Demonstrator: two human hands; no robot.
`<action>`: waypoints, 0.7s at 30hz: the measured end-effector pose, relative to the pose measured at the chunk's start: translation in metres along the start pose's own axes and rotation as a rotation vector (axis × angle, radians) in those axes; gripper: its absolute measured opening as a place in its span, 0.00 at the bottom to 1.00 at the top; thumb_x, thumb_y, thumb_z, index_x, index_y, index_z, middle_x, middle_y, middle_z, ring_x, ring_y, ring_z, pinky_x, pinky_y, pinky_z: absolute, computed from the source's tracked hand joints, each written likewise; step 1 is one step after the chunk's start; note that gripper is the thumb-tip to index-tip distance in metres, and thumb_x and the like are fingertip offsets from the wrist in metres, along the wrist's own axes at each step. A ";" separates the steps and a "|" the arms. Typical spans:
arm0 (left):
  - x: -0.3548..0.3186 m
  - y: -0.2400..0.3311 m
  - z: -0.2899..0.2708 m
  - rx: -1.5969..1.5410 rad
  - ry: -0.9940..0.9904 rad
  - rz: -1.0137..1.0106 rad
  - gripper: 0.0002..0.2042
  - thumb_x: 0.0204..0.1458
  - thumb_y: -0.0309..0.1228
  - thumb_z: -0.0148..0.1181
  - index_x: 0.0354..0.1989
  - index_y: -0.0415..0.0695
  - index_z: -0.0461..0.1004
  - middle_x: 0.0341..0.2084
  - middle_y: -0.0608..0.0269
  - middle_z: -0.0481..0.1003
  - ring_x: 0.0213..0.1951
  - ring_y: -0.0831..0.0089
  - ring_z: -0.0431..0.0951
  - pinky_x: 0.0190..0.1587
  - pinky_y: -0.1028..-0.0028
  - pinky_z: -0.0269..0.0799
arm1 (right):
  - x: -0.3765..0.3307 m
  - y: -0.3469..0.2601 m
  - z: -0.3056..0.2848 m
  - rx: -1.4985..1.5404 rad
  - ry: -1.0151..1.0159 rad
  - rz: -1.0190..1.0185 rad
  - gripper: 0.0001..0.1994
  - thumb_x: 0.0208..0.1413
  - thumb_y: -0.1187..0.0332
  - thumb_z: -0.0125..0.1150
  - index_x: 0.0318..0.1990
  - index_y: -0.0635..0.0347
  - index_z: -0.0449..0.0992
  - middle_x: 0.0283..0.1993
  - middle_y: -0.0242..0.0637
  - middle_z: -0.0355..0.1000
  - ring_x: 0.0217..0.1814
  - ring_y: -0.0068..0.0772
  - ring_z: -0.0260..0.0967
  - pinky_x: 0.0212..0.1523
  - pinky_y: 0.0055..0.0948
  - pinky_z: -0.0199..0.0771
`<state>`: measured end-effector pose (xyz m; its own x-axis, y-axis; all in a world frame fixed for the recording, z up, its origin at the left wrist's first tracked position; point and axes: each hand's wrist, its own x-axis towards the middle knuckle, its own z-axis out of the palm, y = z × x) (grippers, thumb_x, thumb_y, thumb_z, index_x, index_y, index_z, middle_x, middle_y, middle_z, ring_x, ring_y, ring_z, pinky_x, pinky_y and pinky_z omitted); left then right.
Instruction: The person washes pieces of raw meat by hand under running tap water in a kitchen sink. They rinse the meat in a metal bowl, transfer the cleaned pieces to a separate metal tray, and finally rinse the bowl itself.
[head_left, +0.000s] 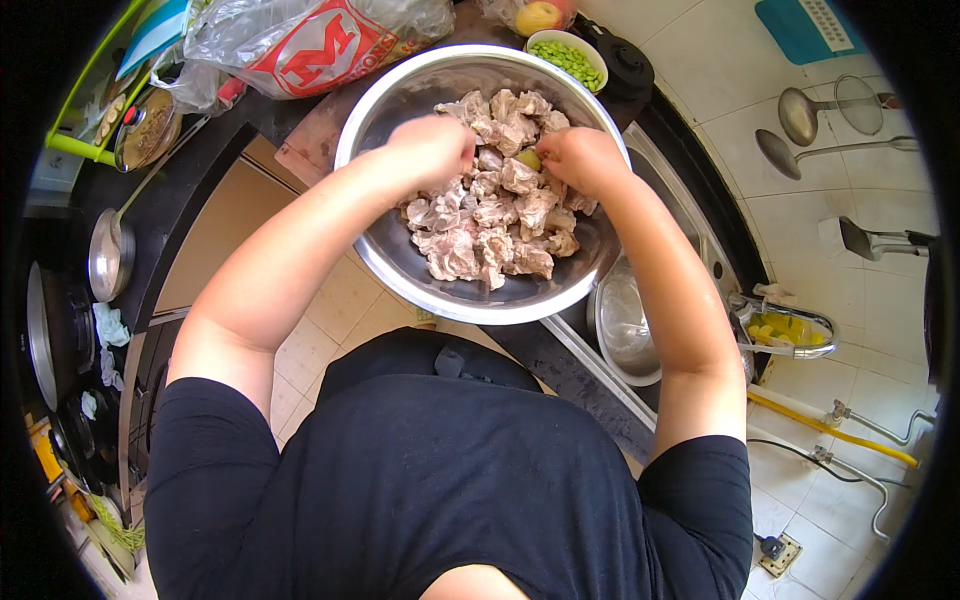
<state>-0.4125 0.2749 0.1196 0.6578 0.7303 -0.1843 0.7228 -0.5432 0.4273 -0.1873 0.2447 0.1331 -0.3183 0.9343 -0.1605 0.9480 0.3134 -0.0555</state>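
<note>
A large steel bowl (375, 250) holds many chunks of pale, cooked-looking meat (495, 212). Over its left side my left hand (436, 150) is closed, knuckles up, with the fingertips down by the meat; whatever it grips is hidden. From the right, my right hand (582, 160) reaches in with its fingers pinched together at the chunks. Right by those fingertips lies a small yellowish-green piece (528, 159). I cannot make out what sits between the right fingers.
Behind the bowl are a bulging plastic bag (300, 50) and a small bowl of green beans (567, 62). A sink with a metal basin (628, 320) lies to the right. Ladles (797, 115) hang on the tiled wall. A pan (108, 255) rests at the left.
</note>
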 end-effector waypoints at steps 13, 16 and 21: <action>-0.024 -0.010 -0.006 -1.748 -0.005 -0.257 0.12 0.51 0.27 0.48 0.43 0.37 0.64 0.37 0.54 0.71 0.38 0.67 0.74 0.41 0.72 0.71 | 0.004 -0.009 0.006 0.008 0.052 0.063 0.07 0.42 0.68 0.53 0.30 0.53 0.75 0.30 0.40 0.71 0.34 0.43 0.69 0.33 0.36 0.68; -0.030 -0.003 -0.001 -1.918 0.005 -0.311 0.12 0.52 0.29 0.46 0.44 0.36 0.64 0.37 0.51 0.71 0.39 0.64 0.73 0.43 0.69 0.71 | -0.013 -0.034 -0.038 0.472 0.134 0.266 0.11 0.43 0.61 0.59 0.32 0.57 0.73 0.27 0.39 0.71 0.28 0.34 0.69 0.31 0.29 0.67; -0.037 0.026 0.007 -2.091 -0.126 -0.222 0.15 0.57 0.37 0.36 0.38 0.37 0.64 0.34 0.53 0.71 0.38 0.64 0.73 0.44 0.66 0.69 | -0.022 -0.070 -0.058 0.733 -0.068 0.003 0.16 0.43 0.60 0.60 0.33 0.64 0.73 0.28 0.41 0.71 0.29 0.29 0.68 0.32 0.26 0.66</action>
<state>-0.4167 0.2310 0.1312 0.6869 0.6278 -0.3662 -0.4255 0.7558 0.4977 -0.2463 0.2121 0.1975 -0.3381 0.9148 -0.2209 0.7122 0.0952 -0.6955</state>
